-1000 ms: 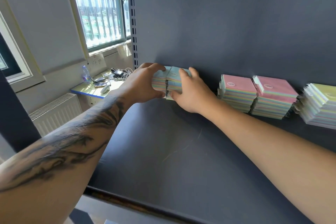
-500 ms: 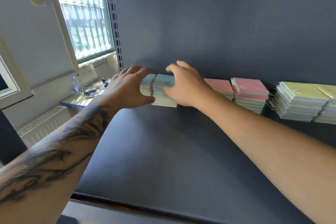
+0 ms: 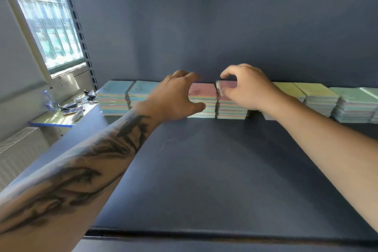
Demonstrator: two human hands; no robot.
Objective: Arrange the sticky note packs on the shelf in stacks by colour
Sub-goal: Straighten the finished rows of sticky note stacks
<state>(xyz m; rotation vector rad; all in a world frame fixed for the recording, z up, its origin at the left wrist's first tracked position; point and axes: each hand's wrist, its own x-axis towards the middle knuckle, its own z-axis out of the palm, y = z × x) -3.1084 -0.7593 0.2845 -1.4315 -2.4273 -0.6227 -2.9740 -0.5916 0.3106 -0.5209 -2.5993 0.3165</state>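
Two blue-topped stacks of sticky note packs (image 3: 114, 97) side by side at the left end of the shelf (image 3: 204, 170), two pink-topped stacks (image 3: 202, 98) next along, then two yellow-topped stacks (image 3: 316, 96) and, at the right edge, at least two green-topped stacks (image 3: 353, 104), the last one cut off by the frame; packs per stack too fine to count. Two hands over the pink pair: left hand (image 3: 176, 96) and right hand (image 3: 248, 88); one plastic bottle (image 3: 48, 100) and one radiator (image 3: 18, 155) off to the left.
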